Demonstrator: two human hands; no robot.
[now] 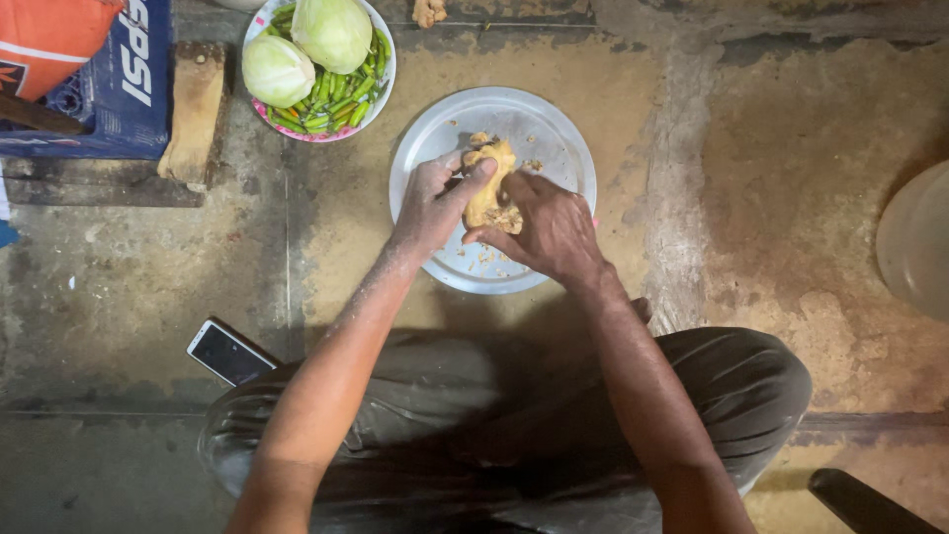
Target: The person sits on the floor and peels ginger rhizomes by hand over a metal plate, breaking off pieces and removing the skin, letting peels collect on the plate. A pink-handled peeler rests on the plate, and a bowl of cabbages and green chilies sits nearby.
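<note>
View from above, myself seated cross-legged on the floor. My left hand (432, 203) and right hand (547, 229) both close around a lump of yellowish dough (488, 188), held just above the middle of a round metal plate (554, 133); my left thumb presses across its top, my right fingers curl in under its lower end. Crumbs of dough lie scattered on the plate, mostly toward 6 o'clock. I judge the step in hand to be kneading or shaping the lump; the next move seems to call for a firm squeeze and turn, gathering the loose crumbs in. At 10 o'clock from the plate, a bowl (388, 59) of cabbages (278, 70) and green chillies (336, 104); at 8 o'clock, a phone (229, 353).
</note>
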